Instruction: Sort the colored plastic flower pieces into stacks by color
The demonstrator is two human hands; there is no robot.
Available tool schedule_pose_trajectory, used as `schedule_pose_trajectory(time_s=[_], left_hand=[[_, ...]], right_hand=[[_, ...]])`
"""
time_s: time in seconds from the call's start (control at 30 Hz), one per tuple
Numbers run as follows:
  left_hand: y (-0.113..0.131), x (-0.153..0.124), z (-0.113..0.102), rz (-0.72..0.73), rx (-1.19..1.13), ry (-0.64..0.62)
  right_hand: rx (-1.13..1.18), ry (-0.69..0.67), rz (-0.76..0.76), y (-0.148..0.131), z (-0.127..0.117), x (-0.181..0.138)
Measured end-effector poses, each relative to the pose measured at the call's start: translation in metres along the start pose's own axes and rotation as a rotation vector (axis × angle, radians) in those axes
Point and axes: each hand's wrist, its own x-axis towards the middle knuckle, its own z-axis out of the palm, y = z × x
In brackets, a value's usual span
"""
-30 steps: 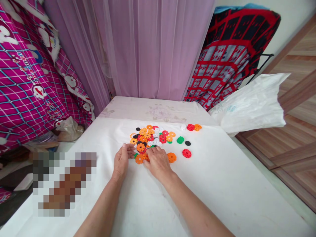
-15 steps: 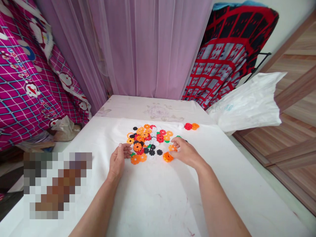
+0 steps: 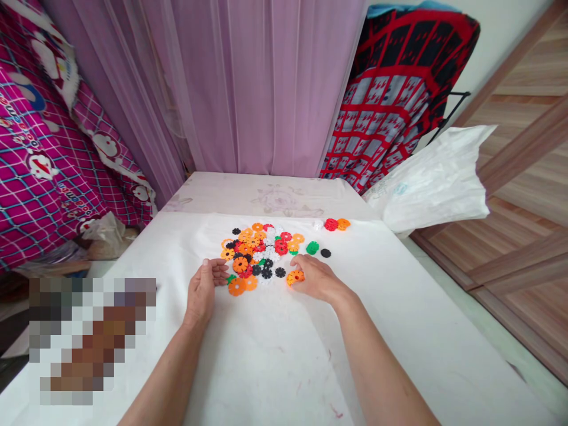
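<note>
A mixed pile of plastic snowflake discs (image 3: pixel 258 247), in orange, red, black, white and green, lies on the white cloth. At its left edge rests my left hand (image 3: pixel 205 290), fingers apart and holding nothing, beside a green disc and two larger-looking orange ones (image 3: pixel 236 287). On the pile's right side my right hand (image 3: pixel 316 278) has its thumb and fingers curled round a small stack of orange snowflake discs (image 3: pixel 294 278). Part of that stack is hidden by the hand.
Beyond my right hand lie green discs (image 3: pixel 313 247) and a black disc (image 3: pixel 325 253). Farther back sit white, red (image 3: pixel 331 225) and orange discs in a row. A white plastic bag (image 3: pixel 437 183) stands at the table's right edge. A blurred patch covers the left side.
My right hand has lowered around the orange stack, uncovering the green and black discs behind it. My left hand stays beside the pile. The whole view has shifted slightly.
</note>
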Motion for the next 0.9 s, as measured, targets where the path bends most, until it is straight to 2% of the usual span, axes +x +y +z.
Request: schedule_pose_trajectory(time_s=[0.13, 0.2, 0.3, 0.37, 0.5, 0.67, 0.9], left_hand=[[-0.002, 0.0, -0.002, 0.042, 0.082, 0.009], [-0.003, 0.002, -0.004, 0.176, 0.253, 0.046], [-0.004, 0.005, -0.01, 0.44, 0.629, 0.059], [-0.007, 0.005, -0.012, 0.515, 0.831, 0.025], [-0.013, 0.001, -0.008, 0.498, 1.04, -0.045], [-0.015, -0.004, 0.003, 0.461, 1.136, -0.114], [-0.014, 0.002, 0.015, 0.442, 1.157, -0.079]], right_hand=[[-0.004, -0.006, -0.022, 0.002, -0.001, -0.001], [-0.024, 0.002, -0.001, 0.005, -0.001, -0.002], [-0.089, 0.001, 0.063, 0.007, 0.0, -0.004], [-0.099, -0.01, 0.058, 0.004, 0.001, -0.005], [-0.107, -0.028, 0.034, -0.005, 0.004, -0.006], [-0.141, -0.036, 0.047, -0.004, -0.001, -0.007], [-0.114, 0.018, 0.085, 0.017, -0.014, -0.007]])
